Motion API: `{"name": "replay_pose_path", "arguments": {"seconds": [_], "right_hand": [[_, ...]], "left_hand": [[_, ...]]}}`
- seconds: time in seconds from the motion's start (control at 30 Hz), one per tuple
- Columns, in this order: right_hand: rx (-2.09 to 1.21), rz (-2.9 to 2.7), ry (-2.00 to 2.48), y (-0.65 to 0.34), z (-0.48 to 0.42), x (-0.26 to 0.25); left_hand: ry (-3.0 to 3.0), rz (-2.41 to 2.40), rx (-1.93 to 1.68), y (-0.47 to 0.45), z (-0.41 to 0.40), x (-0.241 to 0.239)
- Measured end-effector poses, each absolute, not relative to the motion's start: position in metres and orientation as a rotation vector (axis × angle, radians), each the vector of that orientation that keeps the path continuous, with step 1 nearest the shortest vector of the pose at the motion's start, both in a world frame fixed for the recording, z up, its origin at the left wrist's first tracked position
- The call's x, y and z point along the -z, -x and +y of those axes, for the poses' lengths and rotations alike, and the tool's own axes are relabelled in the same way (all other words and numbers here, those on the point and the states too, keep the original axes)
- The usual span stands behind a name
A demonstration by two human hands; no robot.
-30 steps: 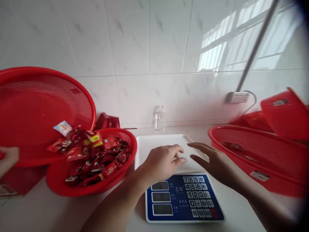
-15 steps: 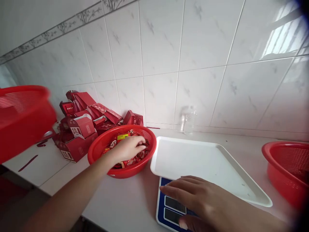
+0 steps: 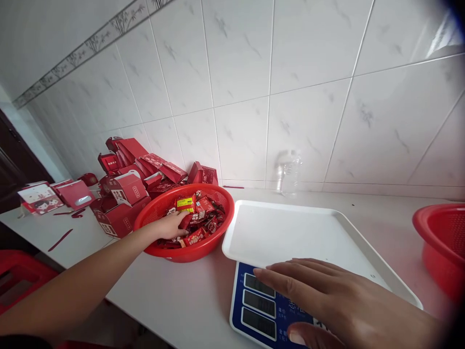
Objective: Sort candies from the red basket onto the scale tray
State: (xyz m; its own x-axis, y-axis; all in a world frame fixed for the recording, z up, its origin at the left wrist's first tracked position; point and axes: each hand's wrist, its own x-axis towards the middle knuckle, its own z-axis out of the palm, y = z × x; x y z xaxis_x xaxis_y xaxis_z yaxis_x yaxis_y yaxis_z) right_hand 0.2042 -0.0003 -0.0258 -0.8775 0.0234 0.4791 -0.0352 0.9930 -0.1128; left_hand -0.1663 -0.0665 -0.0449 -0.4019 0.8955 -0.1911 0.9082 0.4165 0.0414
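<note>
My left hand [image 3: 170,226] is inside the red basket [image 3: 145,212] with small wrapped snack packets. Its fingers and thumb are around a red packet [image 3: 185,221], though the grip is partly hidden. A packet with a yellow label [image 3: 185,204] lies just beyond the fingertips. My right hand [image 3: 323,295], fingers stretched out and holding nothing, is over the blue panel of a digital scale [image 3: 240,291]. The hand covers part of the panel and the near side of the scale's white tray [image 3: 283,228].
Red cardboard boxes [image 3: 131,194] are heaped behind and left of the basket. A clear plastic bottle [image 3: 291,173] stands by the tiled wall. Another red basket [image 3: 436,252] sits at the right edge. A red stool [image 3: 22,276] is below the table at left.
My left hand has shifted left and nearer within the basket, uncovering more packets. The raised red basket at the left has gone from view. My right hand stays over the scale.
</note>
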Motion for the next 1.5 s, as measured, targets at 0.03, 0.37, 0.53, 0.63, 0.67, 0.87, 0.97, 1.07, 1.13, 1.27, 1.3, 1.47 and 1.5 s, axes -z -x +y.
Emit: {"name": "replay_pose_path", "arguments": {"seconds": [0.03, 0.37, 0.53, 0.63, 0.67, 0.87, 0.97, 1.07, 1.13, 1.27, 1.3, 1.47, 1.5], "right_hand": [[-0.145, -2.645, 0.021, -0.206, -0.002, 0.023], [-0.128, -2.653, 0.179, -0.22, 0.006, 0.015], [-0.091, -2.602, 0.247, -0.216, 0.013, 0.02], [-0.076, -2.63, 0.276, -0.211, 0.019, 0.022], [-0.077, -2.645, 0.298, -0.21, 0.022, 0.023], [-0.11, -2.669, 0.516, -0.2, 0.043, 0.027], [-0.181, -2.594, 0.731, -0.194, 0.05, 0.023], [-0.489, -2.524, 0.734, -0.194, 0.053, 0.013], [-0.711, -2.488, 0.625, -0.196, 0.053, 0.007], [-0.806, -2.411, 0.621, -0.2, 0.053, 0.003], [-0.788, -2.397, 0.653, -0.2, 0.054, 0.004], [-0.655, -2.339, 0.815, -0.2, 0.06, 0.005], [-0.644, -2.329, 0.828, -0.2, 0.06, 0.004]], "left_hand": [[-1.604, 2.506, 0.079, 0.165, -0.065, 0.046], [-1.631, 2.57, -0.385, 0.168, -0.059, 0.028], [-1.721, 2.374, -0.621, 0.146, -0.054, 0.006], [-1.667, 2.098, -0.87, 0.12, -0.048, -0.001], [-1.601, 2.015, -0.935, 0.11, -0.045, -0.002], [-1.426, 1.694, -0.962, 0.054, -0.022, -0.002], [-1.404, 1.537, -0.945, 0.029, -0.015, -0.003], [-1.444, 1.426, -0.965, 0.006, -0.013, -0.006], [-1.482, 1.36, -0.985, -0.005, -0.013, -0.008], [-1.504, 1.293, -0.99, -0.013, -0.011, -0.006], [-1.5, 1.299, -0.989, -0.012, -0.01, -0.004], [-1.436, 1.341, -0.998, -0.003, -0.009, 0.003], [-1.409, 1.332, -1.003, -0.002, -0.009, 0.004]]}}
